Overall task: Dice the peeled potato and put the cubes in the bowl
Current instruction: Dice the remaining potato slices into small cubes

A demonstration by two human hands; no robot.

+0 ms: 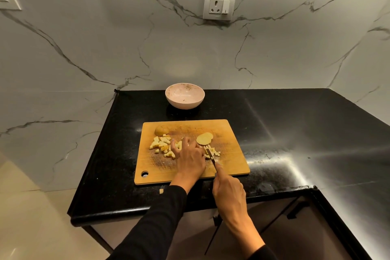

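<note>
Your right hand (pixel 229 189) grips the knife (pixel 211 156) over strips (pixel 212 152) on the board (pixel 190 172); left hand (pixel 190 159) spread flat. Curl those fingertips back. Bowl (pixel 184 96) holds no cubes (pixel 161 145).

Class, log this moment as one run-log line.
stage: dicing | right hand: knife | left hand: steadying potato strips | cubes: on board | bowl: empty

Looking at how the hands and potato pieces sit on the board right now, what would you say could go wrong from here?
The left hand rests right beside the knife, so its fingers risk a nick. One potato piece already lies off the cutting board near the counter edge; more cubes may scatter. The bowl stands beyond the board, so carrying cubes there could spill some.
</note>
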